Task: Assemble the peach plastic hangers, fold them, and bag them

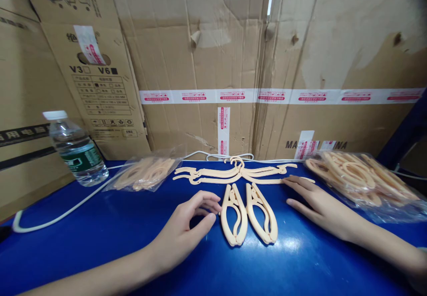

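Note:
Two folded beige plastic hangers, a left one [244, 220] and a right one [273, 225], lie side by side on the blue table [150, 222]. My left hand [187, 229] is beside the left folded hanger, thumb and fingers curved and apart, its fingertips close to the rim; whether they touch it I cannot tell. Behind them several unfolded hangers [263, 181] lie stacked, arms spread wide and hooks pointing away. My right hand [320, 205] rests with fingers stretched out by the right ends of the unfolded hangers. Nothing shows in its grasp.
Clear bags of folded hangers lie at both sides, a left bag [147, 174] and a larger right bag [353, 176]. A water bottle [78, 154] stands at the far left. A white cable [71, 211] runs along the table. Cardboard [196, 65] walls the back.

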